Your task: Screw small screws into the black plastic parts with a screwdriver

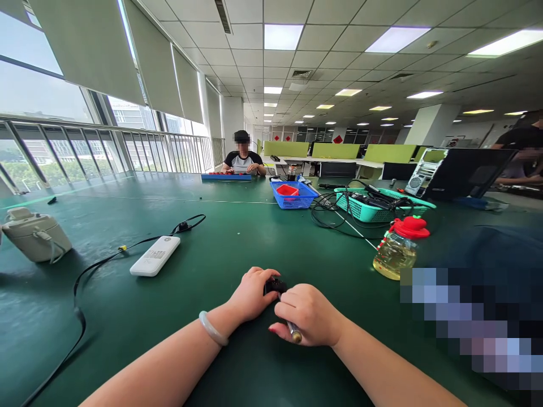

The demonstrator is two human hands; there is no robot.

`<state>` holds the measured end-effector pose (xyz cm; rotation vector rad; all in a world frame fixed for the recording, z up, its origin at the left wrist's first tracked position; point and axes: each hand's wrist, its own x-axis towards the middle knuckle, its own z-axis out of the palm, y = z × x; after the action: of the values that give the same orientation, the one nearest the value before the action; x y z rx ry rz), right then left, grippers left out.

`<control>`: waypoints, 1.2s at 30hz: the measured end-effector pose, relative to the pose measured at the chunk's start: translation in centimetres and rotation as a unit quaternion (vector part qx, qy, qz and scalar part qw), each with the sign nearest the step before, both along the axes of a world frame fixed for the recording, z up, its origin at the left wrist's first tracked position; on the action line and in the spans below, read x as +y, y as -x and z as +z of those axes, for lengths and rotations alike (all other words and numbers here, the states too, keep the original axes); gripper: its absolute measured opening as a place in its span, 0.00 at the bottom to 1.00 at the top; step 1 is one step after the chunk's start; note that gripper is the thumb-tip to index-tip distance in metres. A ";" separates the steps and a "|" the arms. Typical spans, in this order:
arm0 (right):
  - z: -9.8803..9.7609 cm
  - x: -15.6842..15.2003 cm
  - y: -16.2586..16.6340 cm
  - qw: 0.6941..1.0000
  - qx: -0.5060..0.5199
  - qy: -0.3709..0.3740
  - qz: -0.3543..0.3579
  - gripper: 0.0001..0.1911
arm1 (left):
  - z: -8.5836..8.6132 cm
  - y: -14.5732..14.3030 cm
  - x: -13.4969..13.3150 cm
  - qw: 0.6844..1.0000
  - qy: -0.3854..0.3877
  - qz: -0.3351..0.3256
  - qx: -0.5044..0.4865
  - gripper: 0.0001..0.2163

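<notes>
My left hand (253,293) is closed around a small black object (276,284) low over the green tabletop, its fingers hiding most of it, so its kind cannot be made out. Gripped in my right hand (309,317) is a slim metal screwdriver (293,331) with a brass-coloured round end, which points toward me. Its other end leads toward the black object, but the fingers hide the tip. The two hands are side by side, nearly touching.
A white handheld device (155,257) with a black strap lies left, near a beige case (37,234). Right stands a red-lidded bottle (396,254). Beyond are a blue basket (296,202), a green basket (369,213) with cables, and a person (241,161) seated across the table.
</notes>
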<state>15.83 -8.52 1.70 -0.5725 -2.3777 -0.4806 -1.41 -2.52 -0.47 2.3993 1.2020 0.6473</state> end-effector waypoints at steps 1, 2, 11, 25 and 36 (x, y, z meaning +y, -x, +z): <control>0.0 0.0 0.0 1.000 0.002 0.002 0.000 0.25 | 0.0 0.0 0.0 1.000 0.001 0.002 -0.001 0.20; -0.1 0.0 0.0 1.000 0.005 0.004 -0.002 0.27 | 0.0 0.0 0.0 1.000 0.002 0.003 -0.002 0.20; -0.1 -0.1 -0.2 1.000 0.016 0.014 -0.015 0.28 | -0.2 0.0 0.1 1.000 -0.001 -0.004 0.001 0.15; 0.4 -0.2 0.2 1.000 0.018 -0.006 -0.012 0.26 | -0.2 -0.1 0.1 1.000 -0.001 0.004 -0.003 0.16; 0.1 -0.2 0.2 1.000 0.014 0.000 -0.016 0.25 | 0.0 -0.1 0.0 1.000 0.001 0.004 -0.004 0.16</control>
<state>15.65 -8.70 1.83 -0.6145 -2.3445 -0.4849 -1.34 -2.52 -0.49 2.3899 1.2100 0.6568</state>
